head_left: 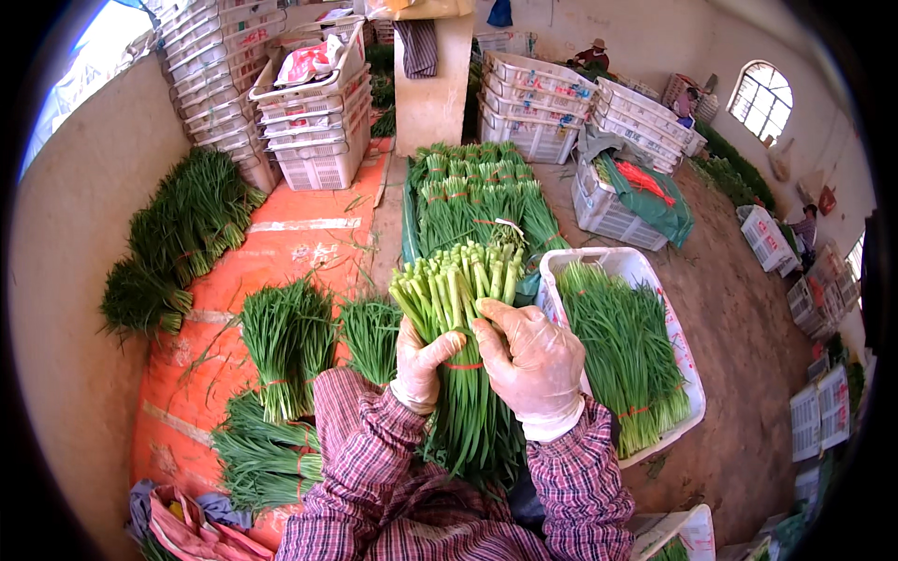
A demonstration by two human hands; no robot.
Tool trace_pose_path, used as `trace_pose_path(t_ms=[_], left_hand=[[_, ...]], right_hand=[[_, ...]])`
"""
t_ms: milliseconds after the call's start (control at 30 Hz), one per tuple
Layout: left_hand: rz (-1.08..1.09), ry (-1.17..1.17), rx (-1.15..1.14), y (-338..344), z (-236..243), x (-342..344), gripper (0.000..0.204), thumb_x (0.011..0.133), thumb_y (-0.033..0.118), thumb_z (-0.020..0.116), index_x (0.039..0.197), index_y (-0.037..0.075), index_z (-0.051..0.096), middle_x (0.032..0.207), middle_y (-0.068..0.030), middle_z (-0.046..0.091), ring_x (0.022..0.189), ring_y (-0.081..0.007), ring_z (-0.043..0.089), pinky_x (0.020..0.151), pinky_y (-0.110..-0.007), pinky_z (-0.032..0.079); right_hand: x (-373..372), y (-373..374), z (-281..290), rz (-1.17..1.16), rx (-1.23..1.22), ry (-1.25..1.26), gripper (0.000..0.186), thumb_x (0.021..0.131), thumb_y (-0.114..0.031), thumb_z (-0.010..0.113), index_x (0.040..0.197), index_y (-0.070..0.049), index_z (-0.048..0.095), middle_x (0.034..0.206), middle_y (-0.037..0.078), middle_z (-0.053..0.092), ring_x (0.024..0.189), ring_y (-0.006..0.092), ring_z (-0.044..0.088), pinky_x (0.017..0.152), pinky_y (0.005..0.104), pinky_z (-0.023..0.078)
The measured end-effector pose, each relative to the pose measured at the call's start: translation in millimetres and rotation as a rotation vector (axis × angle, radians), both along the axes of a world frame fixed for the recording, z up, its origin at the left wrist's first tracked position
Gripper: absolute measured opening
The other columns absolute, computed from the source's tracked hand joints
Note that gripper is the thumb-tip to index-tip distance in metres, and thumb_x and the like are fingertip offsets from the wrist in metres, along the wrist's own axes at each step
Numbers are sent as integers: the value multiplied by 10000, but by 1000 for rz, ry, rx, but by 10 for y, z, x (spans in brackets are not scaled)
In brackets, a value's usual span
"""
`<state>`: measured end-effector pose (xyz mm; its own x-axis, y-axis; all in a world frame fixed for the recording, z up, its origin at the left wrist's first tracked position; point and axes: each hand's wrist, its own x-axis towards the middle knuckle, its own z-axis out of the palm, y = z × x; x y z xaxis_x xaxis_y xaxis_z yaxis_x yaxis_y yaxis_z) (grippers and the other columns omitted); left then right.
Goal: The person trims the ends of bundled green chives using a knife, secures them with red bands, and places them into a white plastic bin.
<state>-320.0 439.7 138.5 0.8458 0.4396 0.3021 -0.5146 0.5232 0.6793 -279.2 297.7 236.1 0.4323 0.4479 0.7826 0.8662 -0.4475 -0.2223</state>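
In front of me a bunch of garlic chives (477, 411) stands upright, with thick pale-green stem ends on top and long dark leaves hanging toward my lap. A red rubber band circles it about midway. My left hand (421, 366), in a thin whitish glove, is closed round its left side, thumb near the band. On the other side my right hand (535, 365), gloved alike, presses bent fingers against the stems above the band. Its fingertips partly hide the stalks they touch. To the right, a white crate (687, 369) holds more banded chives (617, 346).
Several chive bundles (281, 346) lie on an orange sheet (309, 238) at left, and rows of them (468, 201) lie ahead. Stacked crates (318, 140) stand at the far left, more crates (538, 103) behind. A green cloth (655, 208) covers another crate. People sit far right.
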Motion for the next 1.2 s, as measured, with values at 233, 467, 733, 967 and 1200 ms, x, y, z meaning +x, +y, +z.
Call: trace_pose_path(t_ms=[233, 467, 733, 967, 1200], left_hand=[[-51, 79, 107, -23, 48, 28, 715, 766, 174, 865, 1372, 17, 520, 1243, -55, 652, 1128, -163, 614, 1003, -340, 490], [-85, 195, 252, 18, -87, 39, 802, 749, 204, 912, 1399, 23, 479, 1271, -55, 624, 1151, -181, 600, 1010, -340, 488], [-14, 118, 152, 26, -44, -14, 653, 777, 169, 868, 1335, 23, 560, 1199, -50, 673, 1083, -166, 633, 984, -341, 501], [-3, 112, 142, 18, -42, -38, 609, 779, 165, 858, 1305, 26, 583, 1173, -41, 681, 1062, -162, 638, 974, -333, 500], [-46, 109, 130, 40, -76, -15, 660, 798, 161, 855, 1355, 23, 529, 1221, -59, 663, 1103, -175, 626, 998, -344, 490]], right_hand=[[32, 37, 74, -89, -72, 213, 240, 853, -162, 754, 1081, -90, 730, 937, 135, 753, 773, 276, 741, 689, 371, 588], [97, 41, -153, 76, 138, 316, 212, 856, -189, 757, 1054, -121, 725, 839, 91, 745, 684, 266, 728, 609, 357, 575], [102, 41, -25, 81, -1, 621, 206, 895, -279, 733, 1063, -166, 694, 767, 55, 739, 645, 241, 718, 560, 370, 547], [108, 29, -71, 81, -35, 559, 199, 878, -165, 771, 1042, -80, 696, 758, 80, 745, 644, 174, 728, 572, 311, 559], [107, 36, -122, 46, 23, 497, 198, 869, -156, 780, 1028, -73, 697, 767, 88, 749, 655, 181, 736, 583, 308, 563]])
